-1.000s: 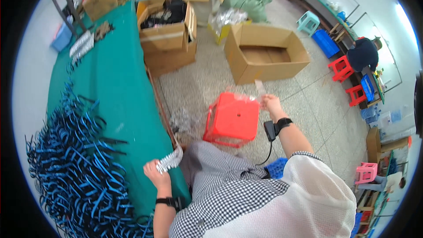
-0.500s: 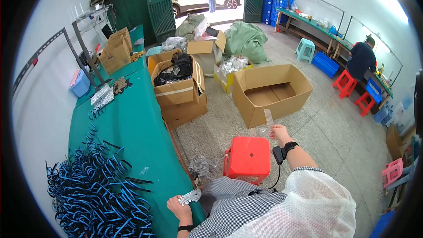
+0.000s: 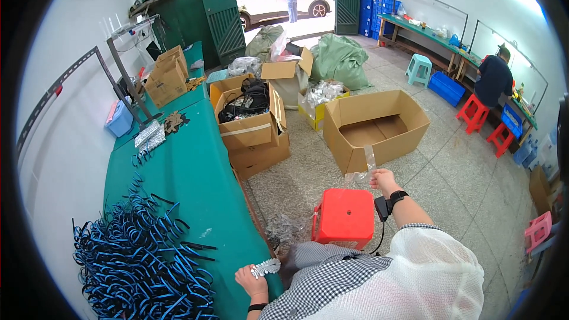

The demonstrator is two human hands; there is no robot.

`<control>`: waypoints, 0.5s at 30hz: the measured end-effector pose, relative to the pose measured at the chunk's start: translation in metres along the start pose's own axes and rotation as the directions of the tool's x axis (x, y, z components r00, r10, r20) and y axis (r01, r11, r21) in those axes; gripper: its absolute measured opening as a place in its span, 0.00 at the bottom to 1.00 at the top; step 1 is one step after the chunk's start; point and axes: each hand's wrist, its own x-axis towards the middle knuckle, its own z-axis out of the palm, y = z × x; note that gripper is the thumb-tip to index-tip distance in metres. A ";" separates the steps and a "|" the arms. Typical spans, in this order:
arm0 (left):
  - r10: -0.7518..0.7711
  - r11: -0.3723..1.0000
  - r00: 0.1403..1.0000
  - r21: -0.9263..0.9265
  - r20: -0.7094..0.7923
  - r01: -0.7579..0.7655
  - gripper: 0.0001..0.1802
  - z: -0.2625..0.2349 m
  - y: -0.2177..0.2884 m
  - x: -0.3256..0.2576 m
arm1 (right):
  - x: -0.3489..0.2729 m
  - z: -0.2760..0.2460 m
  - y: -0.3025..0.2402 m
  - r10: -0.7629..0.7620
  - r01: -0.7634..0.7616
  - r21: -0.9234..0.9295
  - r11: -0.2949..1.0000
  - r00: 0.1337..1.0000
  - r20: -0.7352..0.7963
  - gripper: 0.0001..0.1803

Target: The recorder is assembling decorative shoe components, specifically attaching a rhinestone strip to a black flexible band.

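Holding clear plastic bag (image 3: 363,173) out in right hand (image 3: 384,181), fingers pinched on it, above red stool (image 3: 345,214) | left hand (image 3: 251,277) clamped on silvery packet (image 3: 265,268) at green table (image 3: 195,184) edge | step likely: discarding wrapper; next likely calls for reach toward open cardboard box (image 3: 374,125).

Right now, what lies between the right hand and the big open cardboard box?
In the head view, only the clear plastic bag held up by the right hand and a short stretch of speckled floor before the open cardboard box.
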 end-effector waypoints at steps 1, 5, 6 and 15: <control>-0.006 1.000 1.000 -0.013 -0.002 0.006 0.04 0.002 -0.001 -0.001 | 0.000 -0.001 0.000 -0.002 0.002 -0.012 1.000 1.000 -0.006 0.12; -0.003 1.000 1.000 0.001 -0.006 0.003 0.04 0.005 -0.004 0.000 | -0.001 0.002 -0.004 -0.007 0.008 -0.048 0.999 0.999 0.032 0.11; 0.001 1.000 1.000 -0.013 0.002 -0.001 0.04 0.003 -0.003 0.000 | 0.000 0.002 -0.004 -0.003 0.004 -0.029 1.000 0.999 0.038 0.11; 0.015 0.999 1.000 -0.041 0.021 -0.014 0.04 -0.001 -0.002 -0.003 | -0.004 -0.011 0.008 0.012 -0.012 -0.004 1.000 0.999 0.030 0.09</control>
